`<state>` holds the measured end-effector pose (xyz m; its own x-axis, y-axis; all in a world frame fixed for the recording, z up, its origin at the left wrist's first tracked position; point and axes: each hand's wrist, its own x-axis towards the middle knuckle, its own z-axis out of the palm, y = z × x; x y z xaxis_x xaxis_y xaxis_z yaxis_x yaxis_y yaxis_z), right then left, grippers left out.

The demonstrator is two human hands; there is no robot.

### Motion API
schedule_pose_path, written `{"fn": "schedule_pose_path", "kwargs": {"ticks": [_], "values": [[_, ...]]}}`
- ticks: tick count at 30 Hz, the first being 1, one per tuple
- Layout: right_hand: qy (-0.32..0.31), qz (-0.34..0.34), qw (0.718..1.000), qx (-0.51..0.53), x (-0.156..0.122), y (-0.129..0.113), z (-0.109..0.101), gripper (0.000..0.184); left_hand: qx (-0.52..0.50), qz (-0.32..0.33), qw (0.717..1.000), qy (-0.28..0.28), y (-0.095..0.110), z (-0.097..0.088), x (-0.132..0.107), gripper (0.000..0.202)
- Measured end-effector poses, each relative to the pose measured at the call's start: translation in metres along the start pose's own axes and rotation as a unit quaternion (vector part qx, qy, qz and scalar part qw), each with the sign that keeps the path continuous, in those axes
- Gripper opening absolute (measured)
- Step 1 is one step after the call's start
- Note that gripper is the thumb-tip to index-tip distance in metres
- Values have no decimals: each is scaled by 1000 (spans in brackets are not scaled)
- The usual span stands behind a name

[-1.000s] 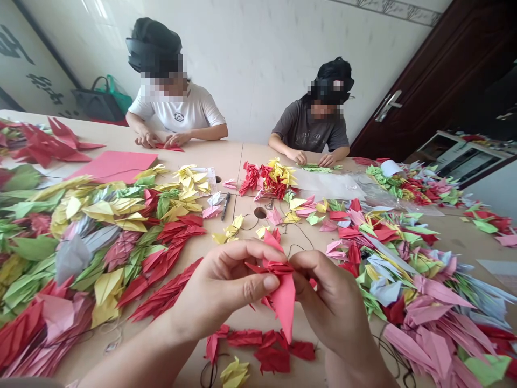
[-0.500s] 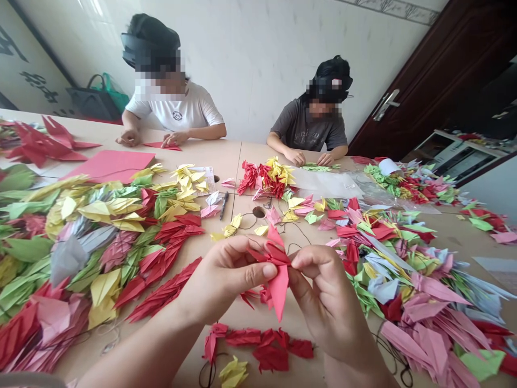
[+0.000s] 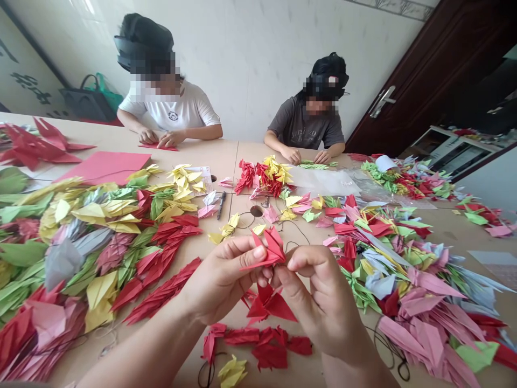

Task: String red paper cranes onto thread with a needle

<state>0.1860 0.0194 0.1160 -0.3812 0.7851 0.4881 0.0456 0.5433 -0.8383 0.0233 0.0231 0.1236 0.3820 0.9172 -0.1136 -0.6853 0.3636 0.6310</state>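
Note:
My left hand and my right hand meet over the near middle of the table, both pinched on a red folded paper crane. More red folded paper hangs just under my fingers. A row of red cranes on a dark string lies on the table below my hands, with a yellow crane at the near edge.
Heaps of folded cranes in several colours cover the table at left and right. A pen and pink paper sheets lie further back. Two people sit across the table, one in white, one in grey, folding paper.
My hands drew closer together and turned the red crane from hanging point-down to lying roughly level between my fingertips. The camera tipped slightly.

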Motion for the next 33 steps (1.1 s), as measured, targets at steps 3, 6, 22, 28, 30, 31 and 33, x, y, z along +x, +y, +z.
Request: {"fn": "schedule_pose_path", "kwargs": {"ticks": [3, 6, 22, 28, 30, 31, 33], "values": [[24, -19, 997, -74, -1, 3, 0, 19, 5, 4, 1000, 6, -2, 0, 0, 12], [19, -12, 994, -104, -3, 4, -1, 16, 22, 7, 1000, 15, -3, 1, 0, 14], [55, -71, 990, -110, 10, 16, -8, 34, 86, 31, 996, 2, 1, -2, -3, 14], [-3, 12, 999, -36, 13, 7, -15, 27, 309, 118, 944, 8, 2, -2, -5, 15], [10, 7, 999, -52, 15, 5, -17, 17, 408, 150, 900, 19, 2, -1, -5, 17], [13, 6, 998, -59, 16, 4, -17, 11, 455, 167, 874, 23, 2, 0, -5, 17], [12, 8, 998, -66, 18, 3, -16, 6, 533, 192, 824, 24, 1, 1, -5, 18]]}}
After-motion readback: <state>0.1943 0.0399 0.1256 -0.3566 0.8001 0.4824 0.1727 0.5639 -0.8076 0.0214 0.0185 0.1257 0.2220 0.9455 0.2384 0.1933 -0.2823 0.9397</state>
